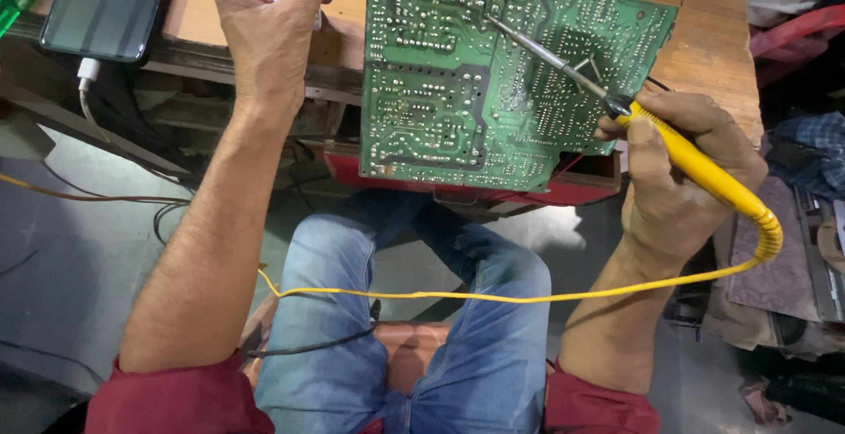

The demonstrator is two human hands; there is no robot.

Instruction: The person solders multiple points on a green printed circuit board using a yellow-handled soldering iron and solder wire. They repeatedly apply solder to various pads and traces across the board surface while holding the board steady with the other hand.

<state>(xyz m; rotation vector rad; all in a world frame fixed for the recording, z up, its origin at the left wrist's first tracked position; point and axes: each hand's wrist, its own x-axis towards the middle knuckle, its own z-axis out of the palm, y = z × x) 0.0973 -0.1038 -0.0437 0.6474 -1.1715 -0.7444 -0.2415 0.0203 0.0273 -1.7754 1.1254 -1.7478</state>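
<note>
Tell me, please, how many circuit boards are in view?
1. The green circuit board lies solder side up at the wooden table's edge; the right hand's yellow soldering iron points onto it. Others may be hidden.

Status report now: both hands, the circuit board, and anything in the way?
Right hand grips yellow soldering iron, tip on green circuit board. Left hand closed on small object, unclear. Yellow cord crosses lap, clear of board.

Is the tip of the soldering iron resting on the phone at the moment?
No, the soldering iron in the right hand has its tip on the green circuit board; the phone lies apart.
</note>
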